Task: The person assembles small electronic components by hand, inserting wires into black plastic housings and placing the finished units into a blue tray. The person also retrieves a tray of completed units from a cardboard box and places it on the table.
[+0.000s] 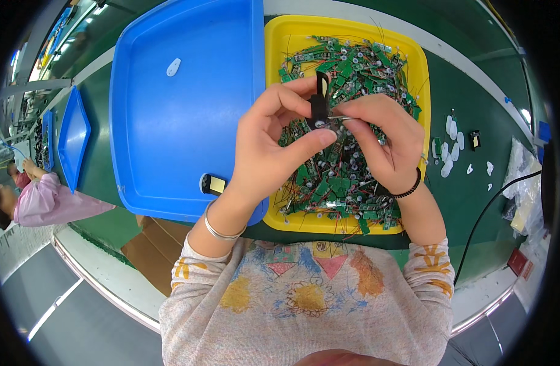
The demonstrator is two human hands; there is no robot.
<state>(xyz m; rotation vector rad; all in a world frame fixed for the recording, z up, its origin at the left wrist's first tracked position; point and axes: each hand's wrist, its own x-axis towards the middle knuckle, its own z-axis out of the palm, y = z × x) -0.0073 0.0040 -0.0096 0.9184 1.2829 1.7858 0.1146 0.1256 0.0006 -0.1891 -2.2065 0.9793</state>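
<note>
With the left hand [271, 143] pinching the black part [319, 100] upright, the right hand [377, 137], closed on a thin wire [339, 118] at its 3 o'clock, should feed it in steadily over the yellow tray [280, 55].

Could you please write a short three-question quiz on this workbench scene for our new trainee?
1. True or false: the yellow tray holds a heap of small green circuit boards.
2. Which hand pinches the black part in its fingers? A) left hand B) right hand C) neither
3. Fill in: a small white piece lies in the ____ tray.

Key: 1 true; 2 A; 3 blue.
</note>
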